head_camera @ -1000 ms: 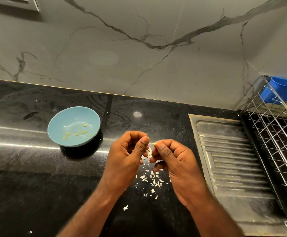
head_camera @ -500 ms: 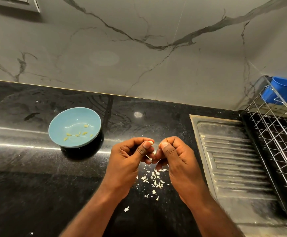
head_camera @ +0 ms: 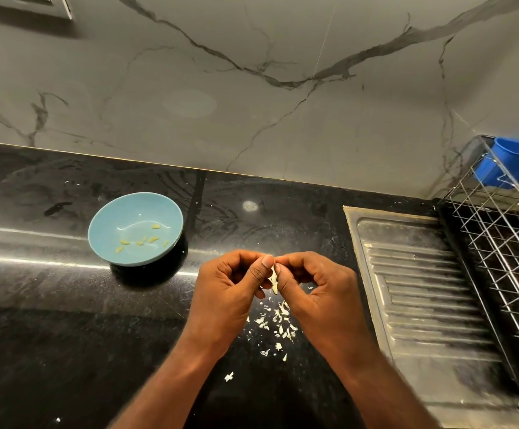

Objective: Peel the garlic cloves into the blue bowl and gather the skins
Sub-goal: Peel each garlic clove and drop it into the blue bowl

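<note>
The garlic clove (head_camera: pixel 274 281) was mostly hidden: we saw only a pale sliver of it between the two thumbs, and we could not tell how much skin remained on it. The left hand (head_camera: pixel 227 292) and the right hand (head_camera: pixel 317 292) met above the bench (head_camera: pixel 51 320), their curled fingers (head_camera: pixel 263 267) pinching the clove from either side. The remaining fingertips were tucked behind the knuckles and out of sight. Both forearms were cut off by the lower edge. Below and between the hands lay the skins (head_camera: pixel 278 326), a loose scatter of white flakes on the bench, some covered by the right hand. The blue bowl (head_camera: pixel 119 218) stood well apart to the left and held several peeled cloves (head_camera: pixel 154 239), too small to count with confidence. The bench was black, glossy stone with streaked reflections. To the right we saw a ridged steel drainboard (head_camera: pixel 422 289) and beside it a wire rack (head_camera: pixel 506 258), cut off at the edge, with a blue tub (head_camera: pixel 512 162) hung at its far corner. The wall (head_camera: pixel 252 119) behind was grey marble with dark veins, and a plate (head_camera: pixel 35 4) at the top left was only partly in view.
</note>
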